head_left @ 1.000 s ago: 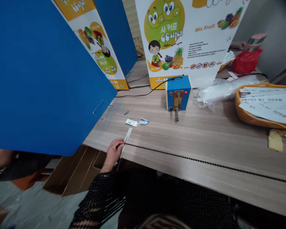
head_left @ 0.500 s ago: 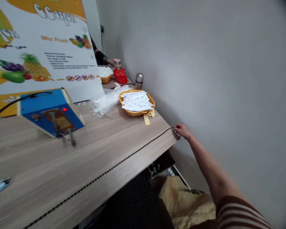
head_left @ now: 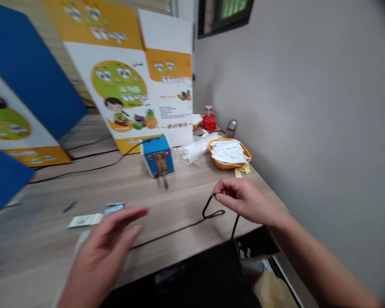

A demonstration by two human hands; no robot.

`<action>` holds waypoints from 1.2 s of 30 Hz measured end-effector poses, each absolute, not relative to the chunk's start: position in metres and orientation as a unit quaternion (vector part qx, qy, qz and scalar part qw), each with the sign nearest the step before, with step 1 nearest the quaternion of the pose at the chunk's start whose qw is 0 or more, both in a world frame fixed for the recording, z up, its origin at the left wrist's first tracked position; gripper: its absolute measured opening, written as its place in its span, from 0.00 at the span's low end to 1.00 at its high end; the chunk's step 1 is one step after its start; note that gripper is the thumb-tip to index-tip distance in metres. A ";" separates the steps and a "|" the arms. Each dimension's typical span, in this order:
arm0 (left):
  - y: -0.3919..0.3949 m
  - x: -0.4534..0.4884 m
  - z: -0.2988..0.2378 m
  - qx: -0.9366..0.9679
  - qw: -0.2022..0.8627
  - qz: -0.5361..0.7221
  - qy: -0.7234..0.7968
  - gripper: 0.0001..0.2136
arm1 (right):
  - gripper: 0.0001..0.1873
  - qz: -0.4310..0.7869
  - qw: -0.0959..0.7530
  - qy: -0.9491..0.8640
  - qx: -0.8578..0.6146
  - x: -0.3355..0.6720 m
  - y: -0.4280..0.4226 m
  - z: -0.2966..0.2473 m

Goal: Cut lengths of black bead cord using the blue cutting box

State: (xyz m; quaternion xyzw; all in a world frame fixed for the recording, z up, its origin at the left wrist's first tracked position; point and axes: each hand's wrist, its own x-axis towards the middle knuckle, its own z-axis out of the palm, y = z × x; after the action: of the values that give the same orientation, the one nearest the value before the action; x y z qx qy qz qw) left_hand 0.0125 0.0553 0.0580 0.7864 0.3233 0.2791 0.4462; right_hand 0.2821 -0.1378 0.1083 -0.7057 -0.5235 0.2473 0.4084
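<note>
A dark beaded string (head_left: 173,232) runs along the front of the wooden table (head_left: 186,194), looping near its right end. My right hand (head_left: 240,199) pinches it between thumb and forefinger just above the tabletop, and a short length hangs below the hand past the table's edge. My left hand (head_left: 105,244), blurred by motion, hovers over the table with thumb and fingers apart and nothing between them. The left part of the string passes behind it. A blue box-shaped device (head_left: 157,155) with a red light and a metal arm stands beyond both hands.
An orange basket (head_left: 230,164) of printed white strips stands near the wall, beside clear plastic bags (head_left: 197,149) and a metal flask (head_left: 231,127). Printed cardboard panels (head_left: 170,94) rise at the back. Small packets (head_left: 85,220) lie at left; a black cable (head_left: 99,167) crosses the table.
My right hand has come back left from the table's far right corner, drawing the string's end into a loop. My left hand has entered the view, which has swung left.
</note>
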 end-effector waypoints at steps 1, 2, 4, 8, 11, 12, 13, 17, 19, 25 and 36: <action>0.051 0.024 0.059 0.776 0.501 0.247 0.294 0.18 | 0.06 0.249 0.416 -0.538 -0.690 0.271 -0.121 0.106; 0.048 0.038 0.057 0.766 0.534 0.239 0.264 0.18 | 0.06 0.251 0.424 -0.548 -0.676 0.263 -0.106 0.102; 0.047 0.066 0.049 0.747 0.583 0.230 0.224 0.17 | 0.06 0.265 0.438 -0.561 -0.651 0.251 -0.078 0.087; 0.061 0.091 0.022 0.737 0.602 0.222 0.210 0.11 | 0.06 0.280 0.450 -0.562 -0.635 0.245 -0.043 0.055; 0.083 0.093 0.000 0.779 0.533 0.234 0.231 0.08 | 0.06 0.258 0.442 -0.566 -0.647 0.251 -0.024 0.031; 0.091 0.094 -0.008 0.801 0.499 0.236 0.233 0.08 | 0.06 0.253 0.438 -0.567 -0.649 0.255 -0.017 0.023; 0.099 0.096 -0.014 0.821 0.466 0.236 0.233 0.08 | 0.06 0.251 0.437 -0.567 -0.652 0.258 -0.009 0.014; 0.123 0.108 -0.038 0.870 0.361 0.222 0.253 0.09 | 0.05 0.241 0.439 -0.541 -0.676 0.269 0.026 -0.025; 0.130 0.115 -0.048 0.877 0.329 0.219 0.273 0.09 | 0.05 0.228 0.440 -0.530 -0.688 0.272 0.042 -0.043; 0.149 0.131 -0.076 0.869 0.285 0.236 0.328 0.05 | 0.02 0.196 0.456 -0.499 -0.710 0.280 0.068 -0.077; 0.166 0.150 -0.096 0.862 0.251 0.217 0.383 0.07 | 0.05 0.147 0.392 -0.495 -0.762 0.288 0.086 -0.089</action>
State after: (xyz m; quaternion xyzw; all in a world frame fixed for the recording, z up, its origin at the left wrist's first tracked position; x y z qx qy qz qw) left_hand 0.1500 0.1664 -0.0960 0.8620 0.3831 0.2174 0.2507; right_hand 0.2880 0.0860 -0.0894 -0.7617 -0.4947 0.1468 0.3919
